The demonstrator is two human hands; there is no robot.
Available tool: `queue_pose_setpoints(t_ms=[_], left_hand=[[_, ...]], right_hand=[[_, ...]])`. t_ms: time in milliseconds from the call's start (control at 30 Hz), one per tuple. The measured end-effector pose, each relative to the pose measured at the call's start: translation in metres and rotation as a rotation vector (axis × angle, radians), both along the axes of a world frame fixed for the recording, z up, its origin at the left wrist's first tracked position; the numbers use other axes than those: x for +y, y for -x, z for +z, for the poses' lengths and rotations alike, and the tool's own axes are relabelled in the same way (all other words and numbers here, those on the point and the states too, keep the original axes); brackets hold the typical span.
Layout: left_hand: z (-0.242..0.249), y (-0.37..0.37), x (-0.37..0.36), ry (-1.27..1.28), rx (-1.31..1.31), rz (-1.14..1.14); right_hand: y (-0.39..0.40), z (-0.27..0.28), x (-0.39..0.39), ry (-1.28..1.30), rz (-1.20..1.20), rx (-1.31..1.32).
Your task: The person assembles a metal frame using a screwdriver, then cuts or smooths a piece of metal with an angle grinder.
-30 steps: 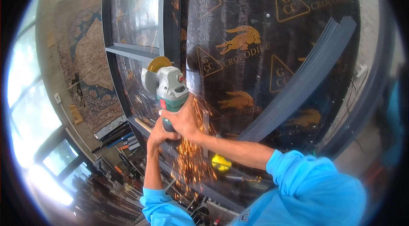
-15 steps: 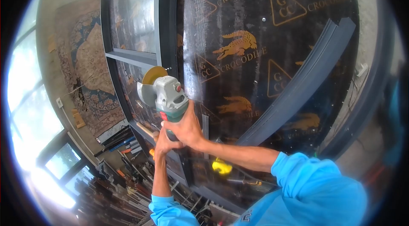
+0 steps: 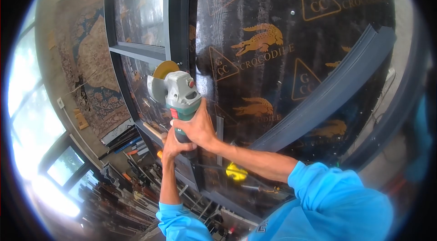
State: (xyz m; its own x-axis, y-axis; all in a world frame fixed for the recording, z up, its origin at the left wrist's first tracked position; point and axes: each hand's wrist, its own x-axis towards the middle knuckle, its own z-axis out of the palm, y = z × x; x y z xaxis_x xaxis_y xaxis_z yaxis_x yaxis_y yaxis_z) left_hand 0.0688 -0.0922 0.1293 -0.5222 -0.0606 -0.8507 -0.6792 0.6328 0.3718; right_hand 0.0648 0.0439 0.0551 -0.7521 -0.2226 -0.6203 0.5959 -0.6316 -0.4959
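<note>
Both hands grip an angle grinder (image 3: 182,91) with a silver-grey head, a green body and a yellow-brown disc (image 3: 165,68) behind a metal guard. My right hand (image 3: 199,128) wraps the body from the right, just below the head. Lower on the body, my left hand (image 3: 175,144) is closed round it from the left and below. The disc overlaps the inner bar of a dark grey metal frame (image 3: 141,52) in this view. That frame lies on a dark board (image 3: 255,72) printed with golden crocodiles.
A long grey metal profile (image 3: 332,86) lies slantwise across the board. Near my right forearm are a yellow tape measure (image 3: 236,171) and a screwdriver-like tool (image 3: 259,189). A wooden handle (image 3: 152,130) lies inside the frame. Left are a patterned rug (image 3: 98,54) and stacked metal lengths (image 3: 136,191).
The grinder, held in both hands, has shifted slightly upward in view. The camera has moved a little, so the board's prints and the grey profile appear farther right.
</note>
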Motion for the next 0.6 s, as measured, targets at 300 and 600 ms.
queue_pose_setpoints(t_ms=[300,600], left_hand=[[-0.002,0.004,-0.003,0.039,0.043,-0.035],[0.004,-0.006,0.02,-0.001,0.083,-0.013]], right_hand=[[0.007,-0.001,0.0,-0.005,-0.053,0.031],[-0.008,0.009,0.02,0.02,-0.048,0.037]])
